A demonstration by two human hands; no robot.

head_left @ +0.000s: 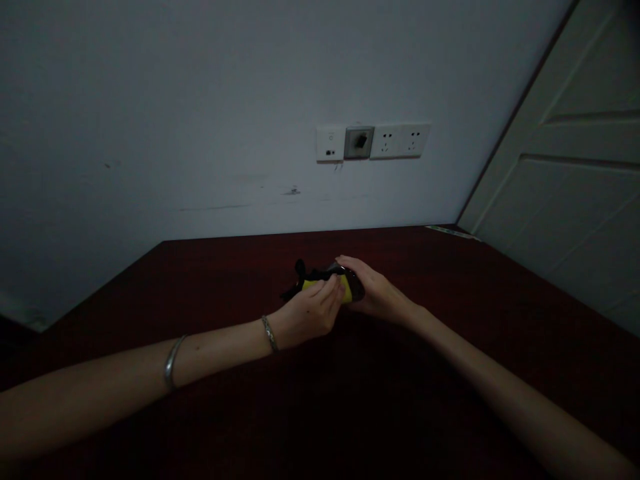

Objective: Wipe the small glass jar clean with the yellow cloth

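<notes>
A small black and yellow object [320,279] sits between both hands above the dark red table [450,320], near its middle. My left hand [307,312] grips its near side with fingers curled over the yellow part. My right hand [375,290] wraps around its right end. A black strap or tab sticks out at the object's left. What the object is cannot be made out in the dim light. Two metal bangles ring my left forearm and wrist.
A white wall stands behind the table, with a row of sockets and a switch plate [373,141]. A pale panelled door [575,173] rises at the right. A thin strip [453,231] lies at the table's far right corner.
</notes>
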